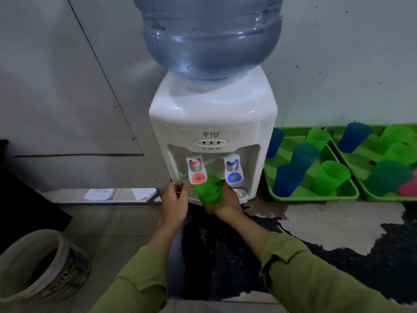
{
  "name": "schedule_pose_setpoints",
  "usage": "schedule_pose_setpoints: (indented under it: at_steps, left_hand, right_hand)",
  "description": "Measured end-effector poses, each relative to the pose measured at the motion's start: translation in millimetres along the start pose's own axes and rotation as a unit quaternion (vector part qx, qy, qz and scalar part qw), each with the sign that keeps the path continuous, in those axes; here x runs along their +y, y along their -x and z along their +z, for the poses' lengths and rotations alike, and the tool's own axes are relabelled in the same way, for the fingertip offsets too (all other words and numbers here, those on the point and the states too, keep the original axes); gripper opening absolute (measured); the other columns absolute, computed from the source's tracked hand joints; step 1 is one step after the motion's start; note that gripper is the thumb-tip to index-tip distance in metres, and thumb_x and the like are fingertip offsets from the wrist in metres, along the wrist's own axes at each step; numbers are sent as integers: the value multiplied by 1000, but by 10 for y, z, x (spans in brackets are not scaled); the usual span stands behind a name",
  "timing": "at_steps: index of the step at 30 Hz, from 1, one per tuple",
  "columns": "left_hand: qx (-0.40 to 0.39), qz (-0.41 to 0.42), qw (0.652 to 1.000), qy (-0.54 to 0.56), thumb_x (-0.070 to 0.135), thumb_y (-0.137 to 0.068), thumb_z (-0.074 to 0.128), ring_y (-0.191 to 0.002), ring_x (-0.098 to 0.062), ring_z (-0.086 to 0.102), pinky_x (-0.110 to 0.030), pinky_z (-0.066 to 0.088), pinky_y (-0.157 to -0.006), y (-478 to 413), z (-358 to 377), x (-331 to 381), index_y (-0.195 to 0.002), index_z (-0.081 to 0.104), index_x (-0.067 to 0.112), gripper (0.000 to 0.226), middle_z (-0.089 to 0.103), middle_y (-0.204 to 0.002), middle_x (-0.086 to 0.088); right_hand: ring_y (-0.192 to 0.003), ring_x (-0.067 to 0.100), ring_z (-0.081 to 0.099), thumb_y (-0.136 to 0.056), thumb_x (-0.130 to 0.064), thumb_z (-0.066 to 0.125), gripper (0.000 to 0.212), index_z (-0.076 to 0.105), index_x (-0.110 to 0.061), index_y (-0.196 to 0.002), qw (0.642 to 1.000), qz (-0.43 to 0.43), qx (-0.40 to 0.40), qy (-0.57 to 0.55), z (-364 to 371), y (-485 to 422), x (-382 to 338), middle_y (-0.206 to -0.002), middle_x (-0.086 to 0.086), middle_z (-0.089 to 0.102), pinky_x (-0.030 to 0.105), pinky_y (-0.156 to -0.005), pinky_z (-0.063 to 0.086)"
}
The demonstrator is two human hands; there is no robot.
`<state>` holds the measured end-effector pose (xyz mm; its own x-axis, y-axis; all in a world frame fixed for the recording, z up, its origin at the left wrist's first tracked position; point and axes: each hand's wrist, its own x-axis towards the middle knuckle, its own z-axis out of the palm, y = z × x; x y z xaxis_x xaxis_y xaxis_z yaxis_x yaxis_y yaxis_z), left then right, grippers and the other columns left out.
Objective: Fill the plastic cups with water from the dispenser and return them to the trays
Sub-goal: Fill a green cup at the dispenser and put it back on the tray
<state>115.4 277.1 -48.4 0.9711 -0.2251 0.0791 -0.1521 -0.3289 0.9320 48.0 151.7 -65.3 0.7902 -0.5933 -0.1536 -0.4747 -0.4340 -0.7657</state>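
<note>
A white water dispenser (212, 123) with a big blue bottle (209, 37) stands on the floor. It has a red tap (196, 170) and a blue tap (233, 171). My right hand (225, 202) grips a green plastic cup (208, 189) between the two taps, its mouth tilted toward the red tap. Just left of the red tap's lever, my left hand (174, 199) hovers with its fingers loosely curled and nothing in it. Two green trays (316, 196) (372, 197) to the right hold several blue and green cups.
A white paint bucket (42, 267) lies on the tiled floor at the lower left. A black-and-white rug (316, 233) spreads under and right of the dispenser. A wall panel and some papers (99, 194) are at the left. A pink cup (409, 187) stands at the right tray's edge.
</note>
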Motion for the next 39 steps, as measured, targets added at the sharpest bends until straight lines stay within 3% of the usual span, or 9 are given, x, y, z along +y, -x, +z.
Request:
schedule_pose_setpoints:
  at_steps: [5,8,18,20,25,30,33,39]
  left_hand:
    - [-1,-1,1000,-12,19,-92,57,-80,-14,55,-14,36,-64,248,97,10,-92,56,12,7,62,-88,-3]
    - [2,-4,1000,-15,18,-92,56,-83,-17,56,-23,37,-72,438,210,58,-90,56,11,7,62,-89,-5]
    - [-12,-6,999,-40,26,-91,57,-83,-13,55,-22,36,-74,1213,917,451,-90,57,19,7,62,-87,3]
    - [-16,11,999,-38,25,-92,55,-82,-13,56,-20,36,-72,1391,1151,620,-90,56,18,7,63,-87,0]
    - [-50,30,997,-41,27,-93,52,-88,-19,58,-27,41,-78,1658,1678,1019,-93,57,15,13,64,-95,-5]
    - [-90,74,992,-50,30,-94,51,-89,-20,56,-28,38,-74,1787,2243,1481,-96,57,13,17,61,-92,-1]
    - [-123,90,987,-50,32,-94,50,-93,-21,57,-33,43,-79,1757,2579,1738,-99,56,12,21,62,-99,-5]
    - [-159,124,979,-31,30,-92,55,-86,-16,57,-23,39,-73,1521,3411,2234,-100,57,12,20,61,-93,0]
  right_hand:
    - [-98,20,62,-57,-38,77,67,44,-19,-112,999,-16,-32,3,-147,188,154,-107,2,62,18,-66,37]
    - [-99,20,62,-54,-42,75,69,47,-22,-114,999,-30,-33,0,-310,333,299,-108,0,64,17,-68,36]
    - [-103,27,61,-60,-31,83,68,49,-12,-116,995,-99,-21,-15,-1285,782,941,-113,9,64,25,-80,46]
    - [-101,28,62,-60,-30,83,64,50,-10,-112,993,-117,-2,-16,-1592,868,1070,-109,10,65,24,-76,43]
    - [-105,30,60,-62,-28,85,68,49,-6,-116,989,-138,40,-23,-2347,990,1278,-112,13,63,35,-84,48]
    - [-109,27,57,-61,-29,86,74,47,-5,-120,986,-136,100,-16,-3136,972,1538,-118,12,61,33,-89,46]
    - [-108,27,58,-61,-28,86,73,48,-6,-119,982,-125,138,-24,-3545,890,1689,-116,11,61,36,-89,48]
    - [-105,27,59,-60,-30,87,69,50,-8,-114,972,-89,217,-14,-4341,510,2024,-113,12,63,32,-87,46]
